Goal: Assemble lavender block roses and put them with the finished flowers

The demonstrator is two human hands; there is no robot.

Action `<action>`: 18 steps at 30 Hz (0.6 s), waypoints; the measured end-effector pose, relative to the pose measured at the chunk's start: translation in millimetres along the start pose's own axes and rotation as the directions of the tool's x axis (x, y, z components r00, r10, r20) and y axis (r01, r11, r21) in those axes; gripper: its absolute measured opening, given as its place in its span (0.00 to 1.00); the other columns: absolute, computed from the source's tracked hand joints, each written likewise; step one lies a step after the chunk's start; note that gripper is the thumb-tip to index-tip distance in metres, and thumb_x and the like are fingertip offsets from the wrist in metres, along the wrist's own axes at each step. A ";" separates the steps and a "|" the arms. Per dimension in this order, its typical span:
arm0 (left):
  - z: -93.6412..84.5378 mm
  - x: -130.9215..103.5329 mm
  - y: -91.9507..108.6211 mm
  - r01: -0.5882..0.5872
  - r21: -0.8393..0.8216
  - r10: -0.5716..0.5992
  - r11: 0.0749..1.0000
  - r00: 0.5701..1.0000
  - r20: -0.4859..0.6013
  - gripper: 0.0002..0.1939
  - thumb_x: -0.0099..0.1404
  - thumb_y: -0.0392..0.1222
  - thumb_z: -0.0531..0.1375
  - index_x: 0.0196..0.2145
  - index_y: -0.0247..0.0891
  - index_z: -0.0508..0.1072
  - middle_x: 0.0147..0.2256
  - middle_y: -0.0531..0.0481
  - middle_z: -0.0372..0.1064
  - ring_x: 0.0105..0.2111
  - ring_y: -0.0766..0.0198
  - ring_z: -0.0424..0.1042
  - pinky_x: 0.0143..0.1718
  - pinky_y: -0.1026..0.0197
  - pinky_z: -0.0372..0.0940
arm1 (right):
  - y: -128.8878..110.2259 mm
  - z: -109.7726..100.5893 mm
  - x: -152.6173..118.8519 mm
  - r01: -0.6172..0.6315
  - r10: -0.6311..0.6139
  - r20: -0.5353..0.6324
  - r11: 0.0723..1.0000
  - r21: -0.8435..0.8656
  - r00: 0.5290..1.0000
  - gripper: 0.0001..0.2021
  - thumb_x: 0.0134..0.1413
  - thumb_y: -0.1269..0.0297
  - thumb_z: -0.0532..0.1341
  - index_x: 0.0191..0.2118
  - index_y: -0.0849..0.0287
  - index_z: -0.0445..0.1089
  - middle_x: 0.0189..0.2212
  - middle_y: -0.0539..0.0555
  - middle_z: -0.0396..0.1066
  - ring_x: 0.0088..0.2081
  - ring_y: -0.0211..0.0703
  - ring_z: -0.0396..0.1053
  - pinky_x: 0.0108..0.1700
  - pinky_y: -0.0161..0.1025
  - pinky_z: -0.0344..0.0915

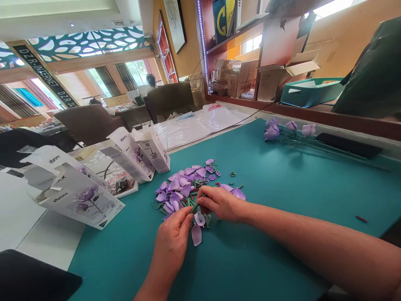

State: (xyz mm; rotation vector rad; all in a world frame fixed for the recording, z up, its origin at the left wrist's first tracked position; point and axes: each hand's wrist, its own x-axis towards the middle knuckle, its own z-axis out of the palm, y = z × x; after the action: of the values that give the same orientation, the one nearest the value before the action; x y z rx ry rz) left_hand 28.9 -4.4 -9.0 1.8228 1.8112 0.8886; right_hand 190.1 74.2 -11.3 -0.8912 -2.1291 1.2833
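Between my two hands runs a green stem piece (194, 207), pinched at its near end by my left hand (173, 232) and at its far end by my right hand (221, 203). The fingertips of both hands are closed and partly hide it. Right behind them on the green mat spreads a heap of purple petal pieces (175, 184), with green stem bits and small red pieces mixed in. A single pale petal (196, 235) lies just right of my left thumb. Purple wheel-shaped pieces (212, 177) sit at the heap's far right edge, near a dark green ring piece (232, 174).
Finished purple roses (272, 129) with long stems lie at the far right, beside a black flat object (347, 144). Opened white boxes (84, 200) stand on the left. A dark red stick (361, 218) lies on the green mat (282, 184). Shelves with cartons (242, 77) rise behind.
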 end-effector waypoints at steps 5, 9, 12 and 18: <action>-1.2 -0.2 7.0 0.048 -0.005 -0.047 0.999 0.998 0.034 0.16 0.64 0.49 0.50 0.38 0.41 0.75 0.32 0.50 0.75 0.31 0.60 0.71 0.30 0.61 0.63 | -1.3 -9.2 -1.9 0.022 -0.021 0.005 0.999 -0.045 1.000 0.06 0.58 0.63 0.53 0.36 0.57 0.64 0.27 0.49 0.68 0.28 0.36 0.63 0.29 0.33 0.58; -3.3 -1.6 8.5 0.085 -0.024 -0.084 0.996 0.995 0.055 0.17 0.65 0.50 0.49 0.40 0.42 0.74 0.31 0.51 0.74 0.30 0.60 0.70 0.29 0.61 0.62 | -0.7 -17.4 -1.2 -0.009 0.004 -0.050 0.996 -0.092 0.999 0.08 0.57 0.60 0.56 0.34 0.59 0.66 0.24 0.48 0.65 0.26 0.34 0.60 0.26 0.31 0.55; -4.4 -2.0 7.1 0.078 0.006 -0.078 0.997 0.994 0.078 0.17 0.65 0.51 0.48 0.39 0.42 0.74 0.31 0.51 0.73 0.30 0.60 0.69 0.30 0.61 0.61 | 0.7 -18.9 -0.6 -0.004 0.000 -0.035 0.992 -0.123 0.999 0.10 0.57 0.58 0.56 0.30 0.60 0.64 0.22 0.47 0.63 0.24 0.33 0.57 0.24 0.31 0.52; -3.4 -2.2 4.6 0.002 0.160 -0.016 0.987 0.996 0.089 0.18 0.67 0.51 0.45 0.31 0.42 0.71 0.27 0.52 0.71 0.28 0.61 0.67 0.29 0.61 0.57 | -1.0 -11.5 -1.8 -0.028 0.042 0.088 0.987 -0.159 0.995 0.14 0.61 0.57 0.51 0.27 0.59 0.59 0.22 0.47 0.63 0.23 0.33 0.58 0.25 0.32 0.52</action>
State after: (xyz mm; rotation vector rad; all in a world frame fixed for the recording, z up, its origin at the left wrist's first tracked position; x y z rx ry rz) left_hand 30.0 -7.4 -3.7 1.9168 1.8790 0.6632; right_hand 199.0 79.1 -5.6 -0.9547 -2.3217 1.2066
